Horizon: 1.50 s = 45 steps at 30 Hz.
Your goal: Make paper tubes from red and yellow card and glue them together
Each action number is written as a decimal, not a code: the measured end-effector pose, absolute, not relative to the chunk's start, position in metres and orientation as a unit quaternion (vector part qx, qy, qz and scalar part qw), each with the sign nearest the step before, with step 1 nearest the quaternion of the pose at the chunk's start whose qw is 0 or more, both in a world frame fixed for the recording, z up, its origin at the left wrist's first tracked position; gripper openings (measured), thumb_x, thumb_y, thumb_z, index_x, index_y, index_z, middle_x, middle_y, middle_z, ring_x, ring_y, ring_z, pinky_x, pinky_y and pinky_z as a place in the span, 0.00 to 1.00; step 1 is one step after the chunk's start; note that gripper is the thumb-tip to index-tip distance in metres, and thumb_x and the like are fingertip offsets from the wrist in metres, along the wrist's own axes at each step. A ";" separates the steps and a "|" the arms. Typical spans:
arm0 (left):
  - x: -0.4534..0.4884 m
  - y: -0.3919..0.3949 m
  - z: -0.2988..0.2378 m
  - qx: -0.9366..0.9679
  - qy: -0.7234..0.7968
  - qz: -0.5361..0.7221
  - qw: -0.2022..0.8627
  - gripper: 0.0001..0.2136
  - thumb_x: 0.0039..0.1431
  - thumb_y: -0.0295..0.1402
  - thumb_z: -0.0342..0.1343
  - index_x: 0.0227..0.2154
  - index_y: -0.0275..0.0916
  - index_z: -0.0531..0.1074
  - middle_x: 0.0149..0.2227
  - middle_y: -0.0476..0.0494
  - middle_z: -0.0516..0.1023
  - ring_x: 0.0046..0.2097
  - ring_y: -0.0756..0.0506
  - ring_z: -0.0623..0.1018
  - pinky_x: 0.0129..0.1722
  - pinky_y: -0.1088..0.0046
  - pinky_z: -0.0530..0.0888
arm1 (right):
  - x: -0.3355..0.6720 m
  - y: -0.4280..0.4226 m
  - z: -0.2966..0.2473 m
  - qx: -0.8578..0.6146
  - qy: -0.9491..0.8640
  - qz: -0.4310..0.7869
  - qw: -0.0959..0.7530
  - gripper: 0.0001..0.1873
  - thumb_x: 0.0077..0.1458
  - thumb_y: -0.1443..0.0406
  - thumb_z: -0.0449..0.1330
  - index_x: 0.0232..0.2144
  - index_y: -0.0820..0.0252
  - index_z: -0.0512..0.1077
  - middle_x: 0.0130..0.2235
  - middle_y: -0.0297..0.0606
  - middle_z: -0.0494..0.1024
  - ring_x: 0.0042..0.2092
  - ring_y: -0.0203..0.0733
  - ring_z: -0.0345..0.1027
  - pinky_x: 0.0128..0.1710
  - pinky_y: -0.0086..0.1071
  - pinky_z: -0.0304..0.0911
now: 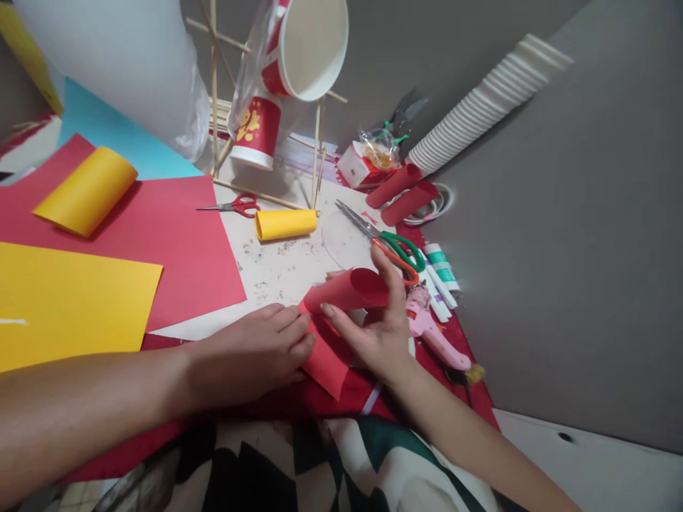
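Observation:
In front of me is a sheet of red paper (329,355), its far part curled into a roll (341,290) with the round opening facing right. My left hand (261,345) is closed, fingers bent together at the paper's left edge; its thumb is hidden. Around the roll is my right hand (381,331), thumb on the near side and one finger raised past the open end; the other fingers are partly hidden. Just beyond lie large scissors (373,231) with green and orange handles. A small yellow paper roll (287,224) rests farther back.
Red sheets (181,235), a yellow sheet (75,299) and a larger yellow roll (88,190) lie left. Behind stand a stick frame (214,107) and paper cups (257,131). Two red rolls (410,203), glue sticks (442,267) and a pink glue gun (435,338) line the right, by the wall.

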<state>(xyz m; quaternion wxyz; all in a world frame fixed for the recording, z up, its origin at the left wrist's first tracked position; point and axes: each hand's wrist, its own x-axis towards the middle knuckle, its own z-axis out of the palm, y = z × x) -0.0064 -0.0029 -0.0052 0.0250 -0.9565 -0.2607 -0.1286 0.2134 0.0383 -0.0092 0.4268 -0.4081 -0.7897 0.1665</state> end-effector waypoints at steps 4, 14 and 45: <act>-0.004 -0.003 -0.009 -0.950 -0.270 -0.154 0.017 0.18 0.68 0.37 0.52 0.53 0.27 0.71 0.53 0.27 0.77 0.53 0.35 0.77 0.52 0.56 0.75 | 0.216 0.039 -0.013 -0.425 -0.782 0.172 0.422 0.50 0.53 0.63 0.70 0.71 0.48 0.50 0.67 0.49 0.66 0.62 0.54 0.69 0.61 0.54 0.67; -0.011 0.001 -0.008 -0.956 -0.251 -0.148 0.033 0.14 0.65 0.29 0.53 0.52 0.33 0.72 0.53 0.27 0.78 0.53 0.36 0.78 0.51 0.55 0.78 | 0.214 0.045 -0.016 -0.372 -0.797 0.162 0.449 0.52 0.55 0.66 0.68 0.73 0.44 0.46 0.68 0.47 0.64 0.63 0.53 0.68 0.59 0.50 0.71; -0.038 0.019 0.096 -0.891 -0.364 -0.273 -0.016 0.03 0.66 0.26 0.56 0.37 0.40 0.73 0.32 0.50 0.81 0.33 0.52 0.81 0.33 0.82 0.75 | 0.230 0.058 0.053 -0.343 -0.474 0.492 0.645 0.43 0.51 0.59 0.70 0.66 0.43 0.57 0.53 0.38 0.75 0.49 0.45 0.73 0.48 0.40 0.74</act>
